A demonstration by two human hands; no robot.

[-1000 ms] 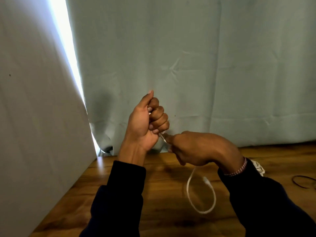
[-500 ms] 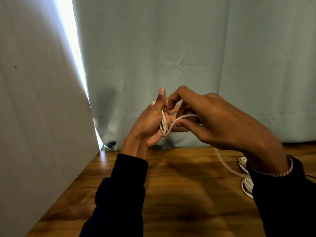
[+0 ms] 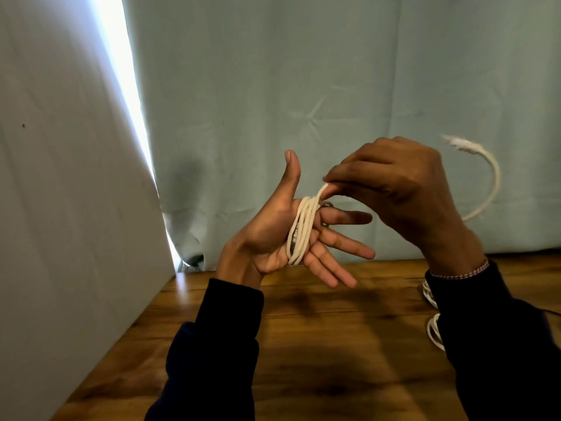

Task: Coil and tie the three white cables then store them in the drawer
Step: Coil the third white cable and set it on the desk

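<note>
I observe the white cable (image 3: pixel 300 229) wound in several turns around the four fingers of the left hand (image 3: pixel 273 238), crossing the palm side at the base of the fingers. The left hand is held flat and spread, fingers straight and pointing right, thumb upright; the cable hangs on it without being clasped. From the top of the coil one strand rises to the right hand (image 3: pixel 391 189), which pinches it between thumb and fingertips just above the coil, the remaining fingers curled over. The free end of the cable (image 3: pixel 485 177) arcs out to the right of the right hand, curving upward to a connector tip that is blurred; I cannot tell its type.

Both hands are raised above the wooden table (image 3: pixel 318 344), in front of the pale green curtain (image 3: pixel 303 71). Below the right wrist, two further bundles of white cable (image 3: pixel 432 329) lie on the table, partly hidden by the dark sleeve (image 3: pixel 501 344); what shows appears coiled. A beaded bracelet (image 3: pixel 461 273) sits at that wrist. Left of the coil stands a white panel (image 3: pixel 60 208), with a bright strip of light (image 3: pixel 121 71) between it and the curtain.
</note>
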